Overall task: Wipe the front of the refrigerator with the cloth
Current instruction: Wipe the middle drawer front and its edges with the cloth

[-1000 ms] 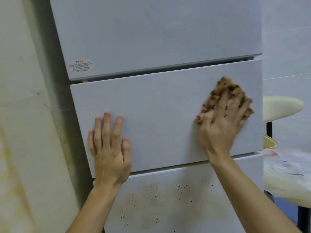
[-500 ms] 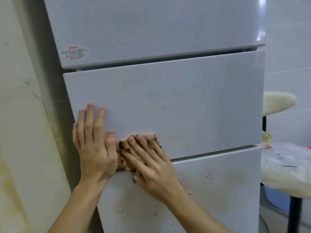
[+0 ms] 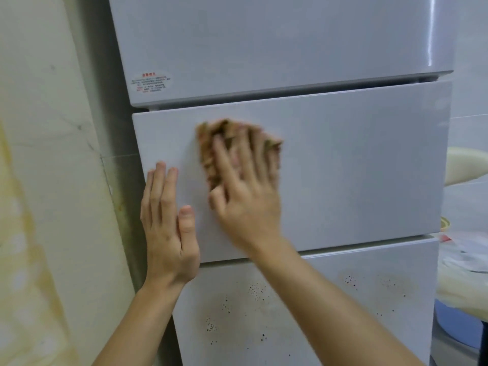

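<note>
Left hand [image 3: 169, 228] flat, fingers straight, empty, braced on the refrigerator [image 3: 264, 48] at the left edge of its middle panel [image 3: 356, 167]. Right hand [image 3: 245, 191], fingers spread, presses the cloth [image 3: 232, 138] flat; it has climbed from that panel's bottom-left corner to near its top seam. I judge there is plenty of room rightward; the speckled lower panel [image 3: 303, 320] is untouched.

A pale wall [image 3: 47, 180] fills the left of the view, marked by a yellowish stain [image 3: 23, 260] running down it and thin cracks. On the right is a white tiled wall [image 3: 470, 75], a cream rounded seat [image 3: 464, 165], a tabletop [image 3: 464, 283] under crumpled plastic sheeting [image 3: 467, 257], and a blue basin [image 3: 459, 328] below it.
</note>
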`<move>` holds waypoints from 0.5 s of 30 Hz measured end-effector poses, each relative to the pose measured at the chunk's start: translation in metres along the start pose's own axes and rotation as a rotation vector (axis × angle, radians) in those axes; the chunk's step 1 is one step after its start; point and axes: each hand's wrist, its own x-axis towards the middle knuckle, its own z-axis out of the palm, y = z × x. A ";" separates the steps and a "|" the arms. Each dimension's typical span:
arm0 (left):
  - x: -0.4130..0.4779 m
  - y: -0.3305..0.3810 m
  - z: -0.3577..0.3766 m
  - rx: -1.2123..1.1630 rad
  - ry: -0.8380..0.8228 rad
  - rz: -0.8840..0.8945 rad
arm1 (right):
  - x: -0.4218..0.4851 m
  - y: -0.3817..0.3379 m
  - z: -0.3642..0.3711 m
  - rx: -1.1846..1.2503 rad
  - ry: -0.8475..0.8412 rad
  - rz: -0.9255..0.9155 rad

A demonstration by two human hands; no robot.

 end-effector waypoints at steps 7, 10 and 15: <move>-0.004 -0.005 -0.005 0.024 -0.013 0.001 | -0.100 -0.011 0.012 0.046 -0.225 -0.380; -0.011 -0.003 0.002 0.115 -0.036 -0.013 | -0.111 0.019 -0.005 0.043 -0.212 -0.351; -0.023 0.004 0.015 0.223 -0.049 -0.056 | -0.110 0.118 -0.059 -0.036 -0.101 0.015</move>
